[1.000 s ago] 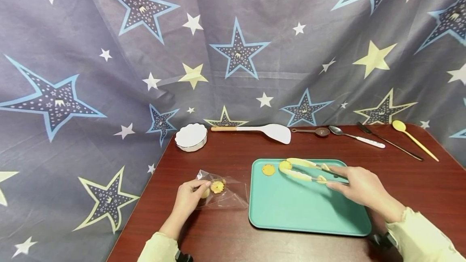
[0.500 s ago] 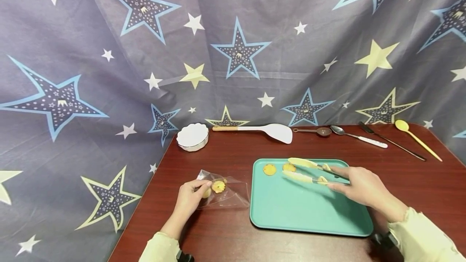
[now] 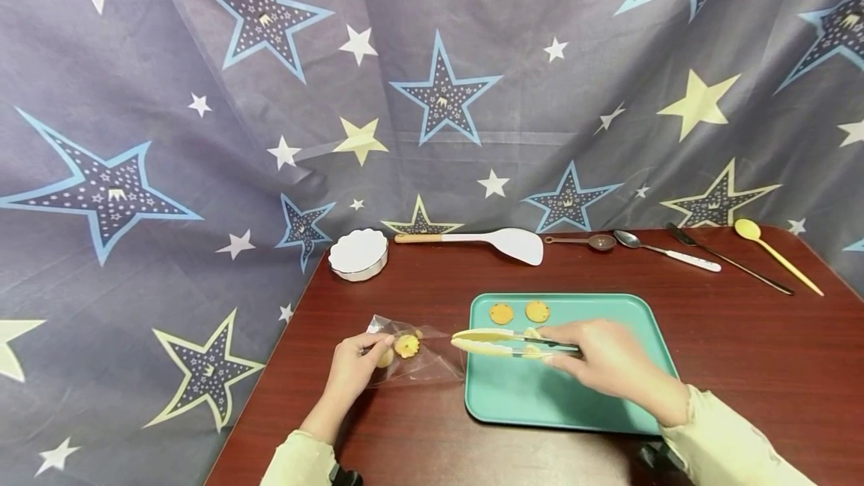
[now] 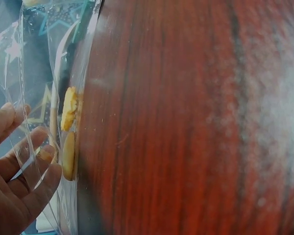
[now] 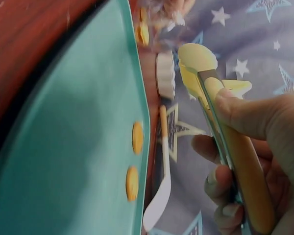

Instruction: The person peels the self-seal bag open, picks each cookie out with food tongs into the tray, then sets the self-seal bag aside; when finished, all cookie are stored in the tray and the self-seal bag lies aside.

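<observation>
Leaving two crackers (image 3: 537, 312), apparently placed, right fingers (image 5: 218, 186) clamp tongs (image 3: 486, 335) near the lower-centre bag (image 3: 435, 367), which left fingers (image 3: 367, 338) pinch

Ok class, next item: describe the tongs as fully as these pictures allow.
The tongs have two metal-looking arms with broad, pale yellow heads, perhaps silicone, and a yellowish panel on the handle. The right hand grips them. The heads are close together, with nothing visible between them. In the head view they point left, overlapping the left rim of the green tray and extending toward the clear bag; whether they touch the bag is unclear.
</observation>
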{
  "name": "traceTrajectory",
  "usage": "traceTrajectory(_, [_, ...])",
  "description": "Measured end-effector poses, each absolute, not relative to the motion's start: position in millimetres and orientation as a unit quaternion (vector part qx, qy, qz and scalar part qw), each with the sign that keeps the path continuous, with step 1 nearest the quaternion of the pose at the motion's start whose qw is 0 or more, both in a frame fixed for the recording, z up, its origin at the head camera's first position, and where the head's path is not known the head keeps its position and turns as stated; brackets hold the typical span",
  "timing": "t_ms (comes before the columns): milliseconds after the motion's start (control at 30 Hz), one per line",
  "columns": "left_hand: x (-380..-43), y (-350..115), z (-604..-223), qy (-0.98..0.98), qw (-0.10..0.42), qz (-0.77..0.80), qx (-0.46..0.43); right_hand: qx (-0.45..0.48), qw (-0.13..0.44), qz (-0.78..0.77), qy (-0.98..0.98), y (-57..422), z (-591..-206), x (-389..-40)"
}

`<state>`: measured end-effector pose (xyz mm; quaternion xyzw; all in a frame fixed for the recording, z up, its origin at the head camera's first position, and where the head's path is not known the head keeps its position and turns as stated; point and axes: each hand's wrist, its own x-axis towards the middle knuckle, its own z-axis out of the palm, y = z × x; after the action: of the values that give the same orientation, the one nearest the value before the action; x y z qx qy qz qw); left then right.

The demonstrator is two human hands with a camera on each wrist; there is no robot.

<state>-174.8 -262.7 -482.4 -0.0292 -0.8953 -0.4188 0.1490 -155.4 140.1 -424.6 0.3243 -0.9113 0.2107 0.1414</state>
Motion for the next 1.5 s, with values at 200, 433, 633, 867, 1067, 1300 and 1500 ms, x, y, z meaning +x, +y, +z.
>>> traceTrajectory(200, [-174.4, -262.1, -483.2, -0.894, 0.152, -0.42, -0.032, 0.355, 0.145, 0.18, -0.906, 119.4, -428.3, -152.6])
traceTrajectory(433, [-174.6, -261.7, -485.2, -0.891, 0.152, -0.426, -0.038, 0.36, 0.161, 0.143, -0.908, 99.3, -438.1, -155.2])
traceTrajectory(633, [-175.0, -261.1, -487.2, -0.893, 0.145, -0.425, -0.044, 0.352, 0.17, 0.148, -0.908, 82.0, -445.1, -157.9])
traceTrajectory(867, [-174.7, -258.1, -486.9, -0.89, 0.158, -0.423, -0.065, 0.316, 0.155, 0.147, -0.924, 57.6, -452.6, -154.0])
traceTrajectory(1067, [-174.2, -256.4, -486.2, -0.887, 0.163, -0.424, -0.086, 0.283, 0.141, 0.163, -0.935, 40.8, -458.1, -147.6])
traceTrajectory(1300, [-174.3, -255.3, -486.8, -0.892, 0.159, -0.415, -0.08, 0.265, 0.156, 0.157, -0.939, 24.1, -460.3, -139.6])
traceTrajectory(1500, [-176.0, -255.6, -488.8, -0.892, 0.165, -0.412, -0.085, 0.256, 0.147, 0.142, -0.945, 15.2, -457.2, -137.7])
